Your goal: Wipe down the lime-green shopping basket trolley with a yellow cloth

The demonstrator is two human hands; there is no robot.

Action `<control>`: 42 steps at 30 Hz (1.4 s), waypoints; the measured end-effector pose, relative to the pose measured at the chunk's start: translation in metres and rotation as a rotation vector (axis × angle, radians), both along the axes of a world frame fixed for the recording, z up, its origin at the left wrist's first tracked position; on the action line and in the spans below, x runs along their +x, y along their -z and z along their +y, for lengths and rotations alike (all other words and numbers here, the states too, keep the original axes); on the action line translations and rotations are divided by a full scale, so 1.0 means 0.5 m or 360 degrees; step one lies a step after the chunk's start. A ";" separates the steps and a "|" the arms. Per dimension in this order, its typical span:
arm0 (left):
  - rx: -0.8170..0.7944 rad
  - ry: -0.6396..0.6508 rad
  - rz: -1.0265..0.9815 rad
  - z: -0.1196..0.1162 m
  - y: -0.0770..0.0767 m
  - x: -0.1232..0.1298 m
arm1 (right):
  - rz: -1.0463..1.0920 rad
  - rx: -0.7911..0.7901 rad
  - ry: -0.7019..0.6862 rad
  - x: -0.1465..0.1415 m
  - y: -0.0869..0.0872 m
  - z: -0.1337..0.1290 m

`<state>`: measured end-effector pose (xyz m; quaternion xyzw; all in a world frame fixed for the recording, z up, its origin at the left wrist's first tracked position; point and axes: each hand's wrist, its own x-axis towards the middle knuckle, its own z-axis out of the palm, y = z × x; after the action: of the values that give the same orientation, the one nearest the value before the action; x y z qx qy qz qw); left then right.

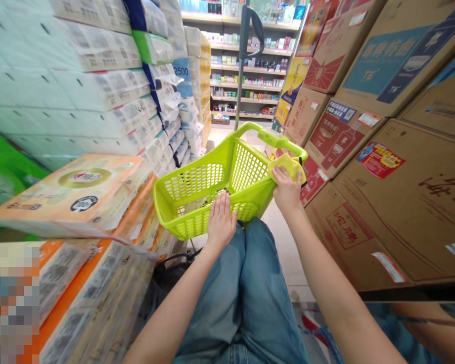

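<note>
A lime-green plastic shopping basket [197, 174] with perforated sides sits tilted in front of my knees. My left hand [221, 220] lies flat against its near side, fingers stretched up toward the rim and holding nothing. Pressed on the basket's right end, below the raised handle [282, 144], is a yellow cloth [288, 166]. My right hand [286, 183] has its fingers over this cloth, holding it against the plastic. Part of the basket's near wall is hidden behind my hands.
Packs of tissue [72, 189] are stacked along the left. Cardboard cartons [394, 202] rise on the right. A grey pole with a handle [246, 35] stands behind the basket, before shelves of small goods [246, 68]. A dark bag [170, 275] is beside my left leg.
</note>
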<state>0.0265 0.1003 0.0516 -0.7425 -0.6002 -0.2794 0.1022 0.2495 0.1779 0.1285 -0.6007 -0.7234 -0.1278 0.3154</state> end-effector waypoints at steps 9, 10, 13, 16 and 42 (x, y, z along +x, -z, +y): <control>0.0000 0.0015 0.0016 0.001 0.002 -0.005 | -0.0045 -0.0200 -0.0513 -0.223 0.087 -0.097; -0.0003 0.0021 0.0019 0.001 0.002 -0.008 | -0.0075 -0.0199 -0.0565 -0.219 0.087 -0.098; -0.0011 0.0029 0.0026 0.000 0.002 -0.012 | -0.0180 -0.0179 -0.0620 -0.161 0.072 -0.083; -0.0010 0.0032 0.0026 -0.001 0.001 -0.011 | -0.0190 -0.0127 -0.0477 -0.073 0.043 -0.054; -0.0005 0.0035 -0.0038 0.000 -0.001 -0.004 | -0.0068 0.0013 -0.0136 0.021 -0.002 0.001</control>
<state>0.0246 0.1001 0.0522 -0.7457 -0.5937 -0.2884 0.0906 0.2599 0.1785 0.1294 -0.5651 -0.7545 -0.1298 0.3075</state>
